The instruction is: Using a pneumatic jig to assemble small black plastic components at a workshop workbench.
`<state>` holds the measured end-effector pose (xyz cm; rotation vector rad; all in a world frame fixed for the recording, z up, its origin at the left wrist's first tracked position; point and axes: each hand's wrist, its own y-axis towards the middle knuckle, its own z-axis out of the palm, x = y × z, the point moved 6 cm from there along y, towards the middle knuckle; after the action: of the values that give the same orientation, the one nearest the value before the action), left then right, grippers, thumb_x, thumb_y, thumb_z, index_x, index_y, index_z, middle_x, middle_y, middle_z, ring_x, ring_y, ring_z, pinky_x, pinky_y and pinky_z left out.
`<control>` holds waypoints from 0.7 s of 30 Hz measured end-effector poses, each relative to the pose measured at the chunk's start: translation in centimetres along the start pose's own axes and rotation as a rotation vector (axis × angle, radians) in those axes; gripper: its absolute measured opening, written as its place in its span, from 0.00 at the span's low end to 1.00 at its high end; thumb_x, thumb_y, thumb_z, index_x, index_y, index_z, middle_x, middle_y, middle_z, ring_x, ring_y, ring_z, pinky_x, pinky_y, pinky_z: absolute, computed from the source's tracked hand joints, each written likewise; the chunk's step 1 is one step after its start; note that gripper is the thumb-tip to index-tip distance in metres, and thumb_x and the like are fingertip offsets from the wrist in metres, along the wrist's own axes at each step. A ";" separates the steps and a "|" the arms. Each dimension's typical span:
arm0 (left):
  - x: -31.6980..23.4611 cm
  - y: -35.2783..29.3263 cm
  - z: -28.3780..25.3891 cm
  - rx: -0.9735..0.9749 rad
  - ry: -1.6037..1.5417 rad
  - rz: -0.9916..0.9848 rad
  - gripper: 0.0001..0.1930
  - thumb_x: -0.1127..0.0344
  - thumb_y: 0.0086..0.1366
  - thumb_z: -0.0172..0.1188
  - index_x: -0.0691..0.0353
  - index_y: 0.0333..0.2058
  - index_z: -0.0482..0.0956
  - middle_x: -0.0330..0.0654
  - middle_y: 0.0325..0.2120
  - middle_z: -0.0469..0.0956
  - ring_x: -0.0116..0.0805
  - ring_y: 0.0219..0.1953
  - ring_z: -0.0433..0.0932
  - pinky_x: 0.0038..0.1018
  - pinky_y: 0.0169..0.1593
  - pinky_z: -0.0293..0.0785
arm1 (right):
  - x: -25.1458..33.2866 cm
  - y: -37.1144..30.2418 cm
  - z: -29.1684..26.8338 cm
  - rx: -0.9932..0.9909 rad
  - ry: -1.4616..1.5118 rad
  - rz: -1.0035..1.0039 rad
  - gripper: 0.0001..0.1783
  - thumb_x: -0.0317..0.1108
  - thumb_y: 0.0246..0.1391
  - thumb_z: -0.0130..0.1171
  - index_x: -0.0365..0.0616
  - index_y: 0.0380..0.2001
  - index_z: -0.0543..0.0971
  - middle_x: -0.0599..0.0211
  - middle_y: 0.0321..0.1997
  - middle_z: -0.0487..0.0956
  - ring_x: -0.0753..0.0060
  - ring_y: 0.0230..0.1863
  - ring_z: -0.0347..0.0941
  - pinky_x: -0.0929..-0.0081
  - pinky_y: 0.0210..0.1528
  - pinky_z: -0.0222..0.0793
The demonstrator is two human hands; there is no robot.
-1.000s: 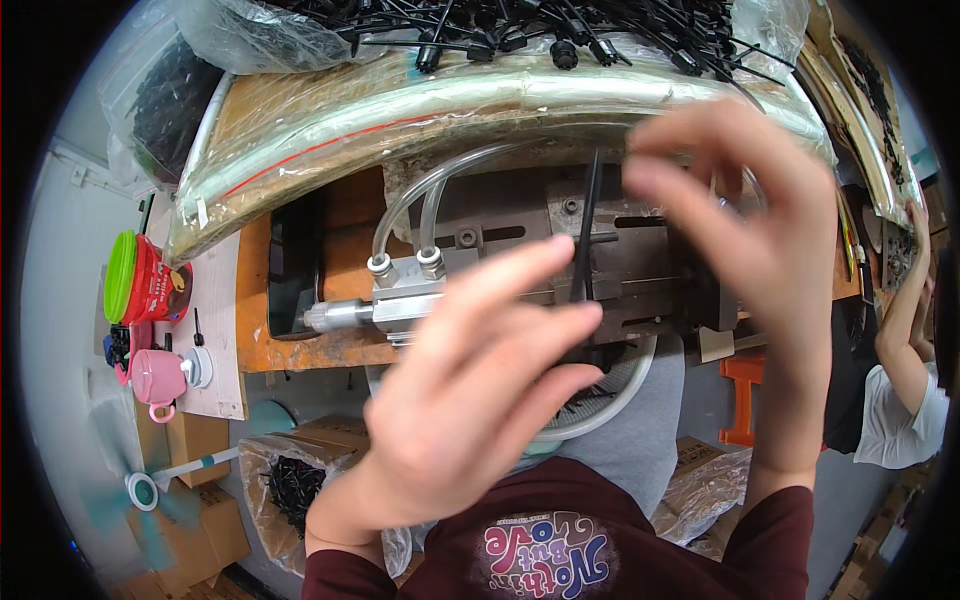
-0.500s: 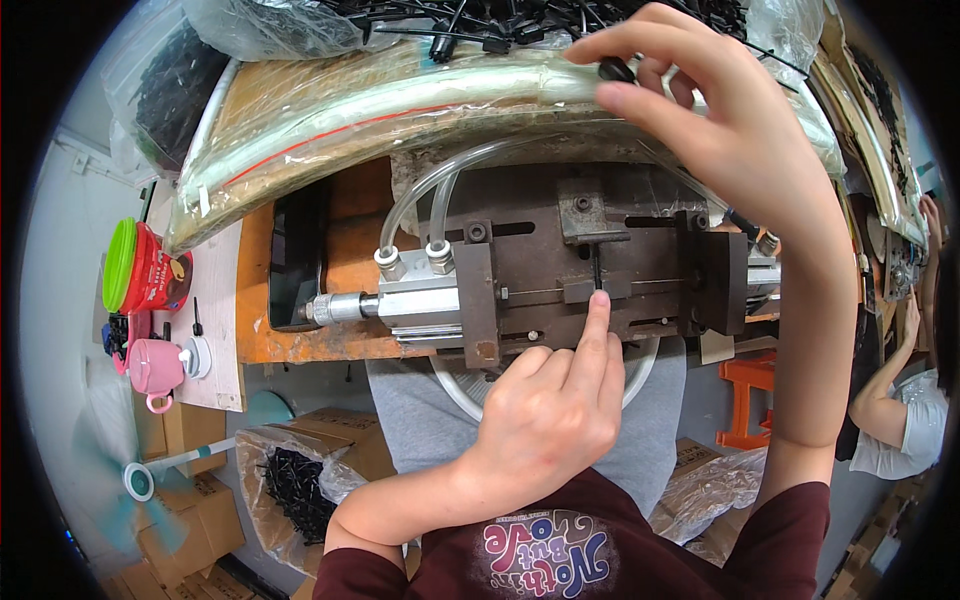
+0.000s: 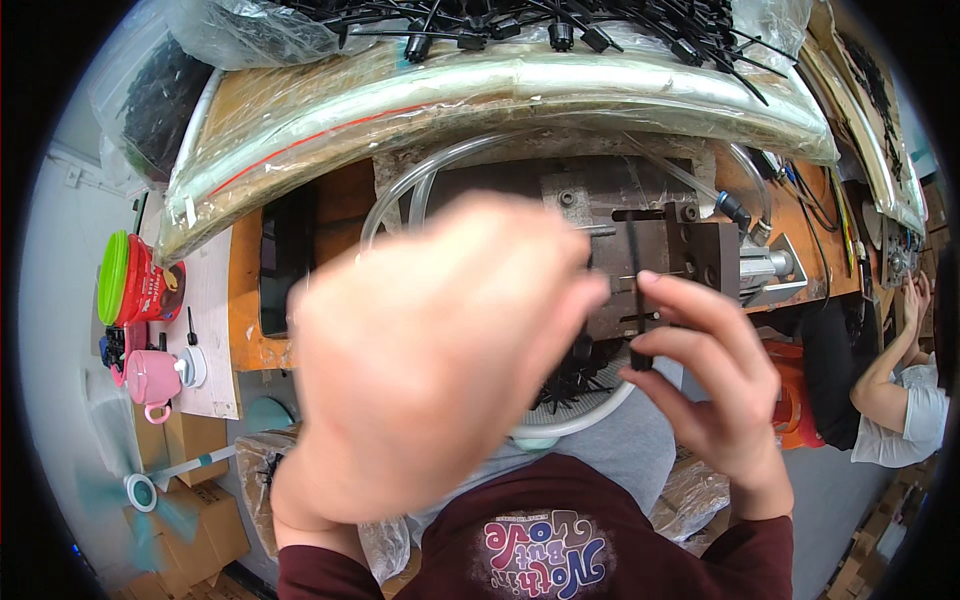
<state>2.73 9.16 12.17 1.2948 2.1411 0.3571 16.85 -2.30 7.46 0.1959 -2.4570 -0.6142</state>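
Observation:
My right hand (image 3: 722,385) pinches a thin black plastic stem with a knob (image 3: 641,358) at its lower end. The piece stands roughly upright in front of the clamping jig. My left hand (image 3: 430,350) is raised over the left half of the jig, smeared by motion. Its fingers are hidden or blurred, so I cannot make out what they hold. Behind both hands is the dark metal jig, with an end block (image 3: 712,262) and a silver cylinder (image 3: 770,265) at its right. The jig's left cylinder is covered by my left hand.
Many black stems (image 3: 560,37) lie on a plastic-wrapped ledge (image 3: 450,90) at the back. A round white-rimmed basket (image 3: 590,425) with black pieces sits over my lap. At left are a pink cup (image 3: 155,378), a red tub (image 3: 150,285) and a fan (image 3: 140,492). Another person (image 3: 890,390) works at right.
My right hand has come down from the back ledge to the jig's front right. My left hand has lifted off the jig's middle and moved left. The basket's black contents now show.

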 end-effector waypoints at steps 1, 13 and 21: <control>0.5 1.6 -0.1 -0.080 -0.004 0.070 0.11 0.69 0.54 0.73 0.61 0.37 0.86 0.43 0.34 0.86 0.34 0.33 0.84 0.25 0.36 0.79 | -0.3 -0.9 0.7 0.018 -0.049 0.026 0.16 0.20 0.40 0.71 0.33 0.36 0.79 0.45 0.56 0.77 0.52 0.43 0.80 0.65 0.43 0.78; 4.4 13.7 4.5 -0.208 0.209 0.146 0.12 0.61 0.51 0.71 0.66 0.27 0.85 0.49 0.33 0.76 0.47 0.42 0.78 0.39 0.47 0.76 | 0.9 -0.7 4.6 0.138 -0.393 -0.037 0.16 0.28 0.43 0.70 0.41 0.36 0.77 0.52 0.61 0.78 0.72 0.18 0.69 0.77 0.25 0.68; 2.5 10.3 0.6 -0.125 -0.224 0.095 0.07 0.69 0.54 0.68 0.67 0.28 0.84 0.48 0.33 0.78 0.43 0.39 0.79 0.35 0.46 0.76 | 0.9 0.4 2.8 0.142 -0.268 -0.025 0.10 0.28 0.48 0.65 0.41 0.35 0.78 0.53 0.50 0.83 0.72 0.21 0.75 0.75 0.26 0.71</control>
<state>9.53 16.29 16.05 1.3034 1.8468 0.3606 14.48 -1.14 6.07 0.2132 -2.7642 -0.5036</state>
